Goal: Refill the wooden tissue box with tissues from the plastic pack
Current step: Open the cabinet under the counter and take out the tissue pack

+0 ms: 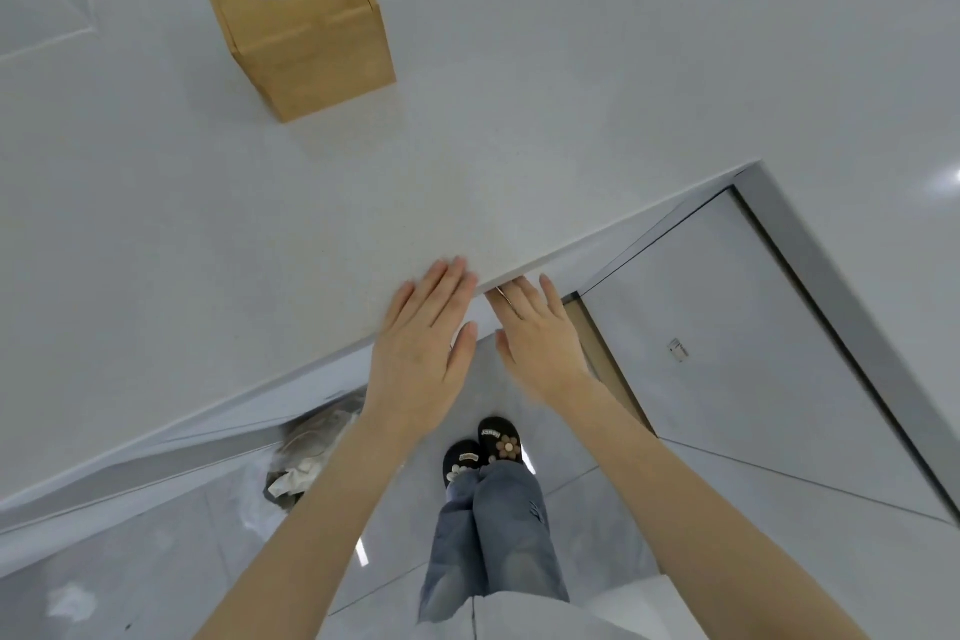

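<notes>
The wooden tissue box [296, 18] stands on the white countertop [208, 234] at the far left, its dark oval hole facing up with no tissue showing in it. My left hand [423, 353] hovers flat over the counter's front edge, fingers apart and holding nothing. Just beside it, my right hand [540, 340] reaches forward at the same edge, with its fingertips partly under the counter lip, also holding nothing. Both hands are well short of the box. No plastic tissue pack is in view on the counter.
A white cabinet door [753, 353] with a metal frame stands to the right below the counter. Under the counter's left part lies a crumpled clear plastic bag [306, 457] on the glossy tiled floor. My jeans and black slippers [483, 450] show below.
</notes>
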